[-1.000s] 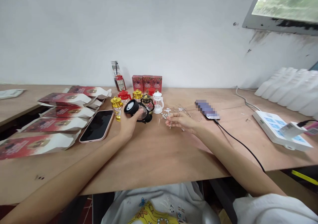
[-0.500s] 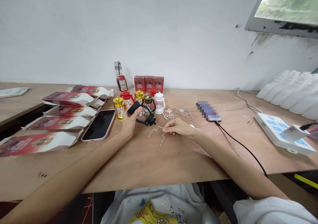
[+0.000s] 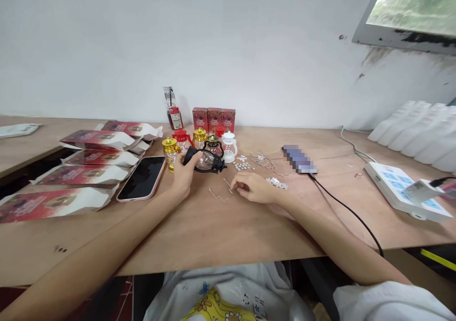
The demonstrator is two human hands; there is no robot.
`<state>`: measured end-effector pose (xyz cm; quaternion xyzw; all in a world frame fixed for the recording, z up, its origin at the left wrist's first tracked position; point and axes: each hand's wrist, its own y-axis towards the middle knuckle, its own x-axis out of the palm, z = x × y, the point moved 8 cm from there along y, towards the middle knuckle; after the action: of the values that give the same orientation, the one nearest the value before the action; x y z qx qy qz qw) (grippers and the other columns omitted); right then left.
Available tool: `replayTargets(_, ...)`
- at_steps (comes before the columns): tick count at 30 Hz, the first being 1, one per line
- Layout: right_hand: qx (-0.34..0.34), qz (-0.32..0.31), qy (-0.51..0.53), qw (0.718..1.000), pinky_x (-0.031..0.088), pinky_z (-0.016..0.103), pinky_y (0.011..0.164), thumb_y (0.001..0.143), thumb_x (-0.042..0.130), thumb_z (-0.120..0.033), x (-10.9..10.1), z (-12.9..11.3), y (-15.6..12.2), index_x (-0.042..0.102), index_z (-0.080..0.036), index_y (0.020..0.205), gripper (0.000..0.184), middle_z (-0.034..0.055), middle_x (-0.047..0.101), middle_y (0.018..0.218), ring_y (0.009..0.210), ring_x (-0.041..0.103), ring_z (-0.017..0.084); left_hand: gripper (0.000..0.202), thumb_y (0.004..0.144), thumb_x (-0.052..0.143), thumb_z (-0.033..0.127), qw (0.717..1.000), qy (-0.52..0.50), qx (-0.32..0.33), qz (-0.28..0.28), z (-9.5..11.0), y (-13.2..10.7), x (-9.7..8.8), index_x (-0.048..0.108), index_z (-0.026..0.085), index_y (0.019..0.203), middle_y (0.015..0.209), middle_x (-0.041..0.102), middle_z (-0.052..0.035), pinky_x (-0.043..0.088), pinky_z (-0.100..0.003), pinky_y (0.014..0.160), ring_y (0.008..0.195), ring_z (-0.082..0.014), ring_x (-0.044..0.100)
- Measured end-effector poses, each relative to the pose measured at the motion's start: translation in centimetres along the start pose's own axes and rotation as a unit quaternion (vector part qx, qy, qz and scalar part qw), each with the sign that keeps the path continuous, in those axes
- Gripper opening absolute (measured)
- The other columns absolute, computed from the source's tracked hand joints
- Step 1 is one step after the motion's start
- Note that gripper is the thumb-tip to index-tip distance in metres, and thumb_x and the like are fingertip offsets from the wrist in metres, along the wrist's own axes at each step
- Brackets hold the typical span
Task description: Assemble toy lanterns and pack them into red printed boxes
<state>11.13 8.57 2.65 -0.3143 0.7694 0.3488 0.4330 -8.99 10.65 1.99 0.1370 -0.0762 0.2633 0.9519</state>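
Note:
My left hand is closed round the base of a small black lantern with a clear globe, lying on its side with its top to the right. My right hand is closed, thumb and fingers pinching a thin bent wire handle just above the table. Behind the black lantern stand other small lanterns: a gold one, a white one, a dark bronze one and red ones. Round button cells and a tangle of wire handles lie beyond my right hand.
Flattened red and white cartons overlap at the left, beside a phone. Red boxes and a bottle stand by the wall. On the right are a cabled phone, a power strip and white plastic pieces.
My left hand has turned the black lantern to lie more level. My right hand has shifted slightly, and the wire handle in it has swung to another angle, uncovering small white pieces behind the wrist.

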Motion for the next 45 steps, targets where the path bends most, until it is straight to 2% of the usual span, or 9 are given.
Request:
replayTargets(4,0.098,0.092,-0.041,0.990,0.043,0.034,0.082,0.084,0.055,-0.030,-0.3,-0.1,-0.2,0.055,-0.018,0.103,0.022,0.0074,0.061,0.103,0.093,0.057,0.020,0.040,0.056,0.074,0.039,1.000,0.019,0.004,0.006,0.1,-0.1,-0.1,0.056,0.016,0.083,0.082,0.057,0.0009,0.042,-0.027,0.074,0.076,-0.0136,0.053)
replayTargets(8,0.156,0.109,-0.096,0.977,0.041,0.046,0.088,0.073,0.058,-0.065,1.1,-1.3,0.0,0.050,-0.012,0.113,0.066,0.0162,0.058,0.111,0.106,0.052,0.033,0.042,0.054,0.076,0.036,0.999,0.025,0.023,0.005,0.4,-0.3,0.0,0.056,0.017,0.086,0.086,0.057,0.0008,0.041,-0.027,0.078,0.081,-0.0144,0.055)
replayTargets(15,0.142,0.109,-0.033,0.983,0.045,0.038,0.086,0.080,0.061,-0.030,1.2,-0.8,0.4,0.045,-0.015,0.119,0.045,0.0079,0.064,0.097,0.100,0.056,0.024,0.040,0.055,0.075,0.037,1.000,0.011,0.018,-0.004,0.2,-0.2,0.3,0.056,0.017,0.083,0.084,0.057,0.0011,0.041,-0.026,0.077,0.079,-0.0137,0.054)
replayTargets(20,0.162,0.142,-0.045,0.976,0.044,0.042,0.088,0.084,0.056,-0.042,0.3,-0.8,-0.1,0.046,-0.016,0.120,0.045,0.0111,0.062,0.105,0.105,0.056,0.026,0.037,0.056,0.074,0.037,1.000,0.022,0.015,-0.005,-0.1,-0.1,0.2,0.055,0.017,0.081,0.083,0.059,0.0008,0.042,-0.027,0.076,0.078,-0.0141,0.055)
replayTargets(25,0.114,0.114,-0.103,0.982,0.043,0.049,0.089,0.069,0.058,-0.068,2.2,-3.6,0.2,0.046,-0.013,0.121,0.077,0.0168,0.056,0.113,0.106,0.052,0.033,0.036,0.057,0.074,0.037,0.998,0.054,0.041,-0.009,0.5,-0.4,0.3,0.056,0.018,0.083,0.085,0.059,0.0001,0.044,-0.027,0.076,0.083,-0.0161,0.056)
replayTargets(29,0.043,0.080,-0.080,0.993,0.043,0.045,0.091,0.082,0.057,-0.040,2.9,-4.5,0.3,0.041,-0.014,0.126,0.053,0.0153,0.051,0.118,0.109,0.051,0.028,0.035,0.057,0.073,0.037,0.996,0.074,0.052,-0.016,0.9,-0.7,0.6,0.055,0.019,0.081,0.086,0.058,0.0003,0.043,-0.027,0.078,0.085,-0.0162,0.055)
replayTargets(32,-0.029,0.053,-0.033,0.998,0.041,0.043,0.095,0.078,0.053,-0.017,2.5,-4.5,0.2,0.034,-0.014,0.130,0.055,0.0159,0.043,0.131,0.119,0.045,0.026,0.035,0.057,0.073,0.037,0.997,0.062,0.047,-0.023,0.9,-0.7,0.7,0.054,0.019,0.081,0.085,0.058,0.0004,0.043,-0.028,0.078,0.084,-0.0162,0.055)
replayTargets(36,-0.040,0.038,-0.020,0.998,0.039,0.046,0.098,0.076,0.058,-0.022,1.9,-3.8,0.0,0.034,-0.013,0.130,0.060,0.0170,0.039,0.136,0.123,0.042,0.028,0.036,0.056,0.073,0.037,0.997,0.055,0.044,-0.020,0.7,-0.5,0.6,0.055,0.018,0.080,0.083,0.058,0.0005,0.044,-0.028,0.077,0.082,-0.0162,0.055)
replayTargets(45,0.024,0.016,-0.040,0.999,0.045,0.045,0.091,0.078,0.064,-0.032,0.9,-2.3,0.0,0.045,-0.013,0.119,0.049,0.0155,0.056,0.118,0.110,0.053,0.028,0.037,0.056,0.074,0.035,0.999,0.022,0.029,-0.022,0.6,-0.5,0.6,0.055,0.019,0.084,0.086,0.058,0.0006,0.044,-0.026,0.077,0.083,-0.0153,0.055)
